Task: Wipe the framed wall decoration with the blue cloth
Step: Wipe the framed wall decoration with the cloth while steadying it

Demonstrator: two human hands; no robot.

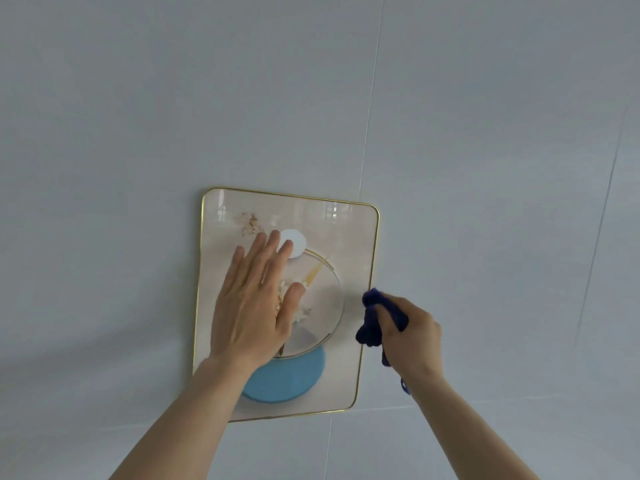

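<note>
The framed wall decoration (353, 244) hangs on the wall, a glossy cream picture with rounded corners, a thin gold rim, a blue disc and a white disc. My left hand (254, 299) lies flat on its middle, fingers spread and pointing up. My right hand (412, 332) is closed around a bunched dark blue cloth (370, 323). The cloth presses against the frame's right edge, about halfway up. Part of the cloth is hidden inside my fist, and a loose end hangs below my wrist.
The wall (138, 133) is pale grey-white panels with thin seams, one running down from the top to the frame's upper right. Nothing else hangs near the frame.
</note>
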